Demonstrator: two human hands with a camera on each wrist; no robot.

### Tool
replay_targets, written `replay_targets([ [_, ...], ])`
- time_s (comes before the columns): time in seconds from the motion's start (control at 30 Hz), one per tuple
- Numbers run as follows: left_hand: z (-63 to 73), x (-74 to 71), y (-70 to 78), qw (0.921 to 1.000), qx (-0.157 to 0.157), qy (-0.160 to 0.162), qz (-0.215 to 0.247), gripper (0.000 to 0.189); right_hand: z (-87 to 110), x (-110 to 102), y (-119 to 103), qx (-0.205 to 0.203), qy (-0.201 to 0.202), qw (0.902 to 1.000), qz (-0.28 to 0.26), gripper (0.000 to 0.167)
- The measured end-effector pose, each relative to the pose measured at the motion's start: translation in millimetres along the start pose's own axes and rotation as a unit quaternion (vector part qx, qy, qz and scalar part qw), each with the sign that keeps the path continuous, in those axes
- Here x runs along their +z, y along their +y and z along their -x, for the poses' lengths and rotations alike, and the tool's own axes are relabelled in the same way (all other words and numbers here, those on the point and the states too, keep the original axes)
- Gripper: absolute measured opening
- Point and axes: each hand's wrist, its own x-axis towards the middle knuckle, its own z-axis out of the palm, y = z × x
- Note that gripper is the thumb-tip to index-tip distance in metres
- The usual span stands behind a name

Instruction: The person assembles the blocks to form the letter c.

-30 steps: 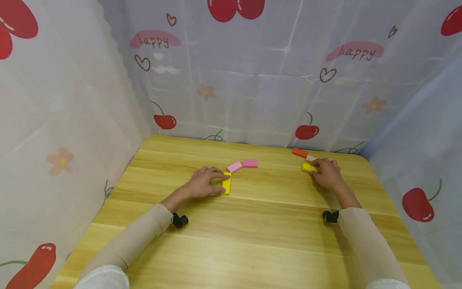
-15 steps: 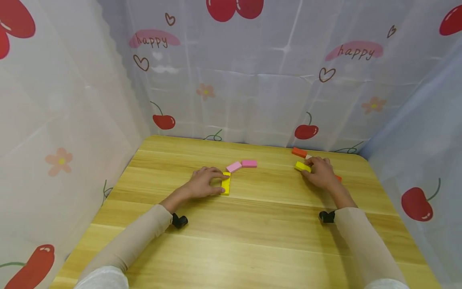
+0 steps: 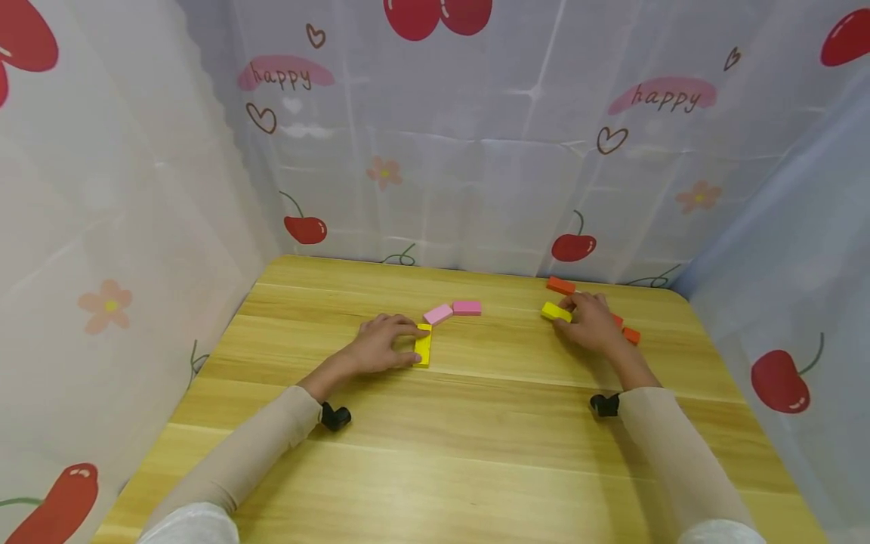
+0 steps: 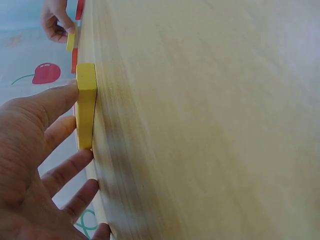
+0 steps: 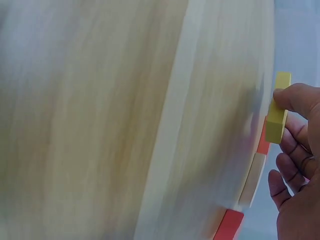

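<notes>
Left hand (image 3: 382, 344) pinched left yellow block (image 3: 424, 347), inward from far edge of table (image 3: 421, 453); right hand (image 3: 593, 325) pinched right yellow block (image 3: 553, 311), nearer far right corner, beside red block (image 3: 560, 285)

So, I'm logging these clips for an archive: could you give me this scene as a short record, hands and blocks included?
left hand: grips the left yellow block
right hand: pinches the right yellow block
light pink block: just beyond the left yellow block
darker pink block: right of the light pink one
pale block: between two red blocks, right wrist view
surface: wood-grain table
backdrop: curtain printed with cherries, flowers, hearts, "happy"
</notes>
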Motion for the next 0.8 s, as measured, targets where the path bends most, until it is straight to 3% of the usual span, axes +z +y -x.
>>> replay_targets([
  [0.37,0.1,-0.6,1.6,1.0,-0.003,-0.005,0.0,0.052,-9.5,13.0,-9.4,-0.008,-0.005,0.9994,-0.032,0.037],
  [0.8,1.6,-0.4,1.2,1.0,0.0,0.003,0.003,0.052,-23.3,30.4,-32.2,-0.054,-0.004,0.9982,-0.028,0.035],
])
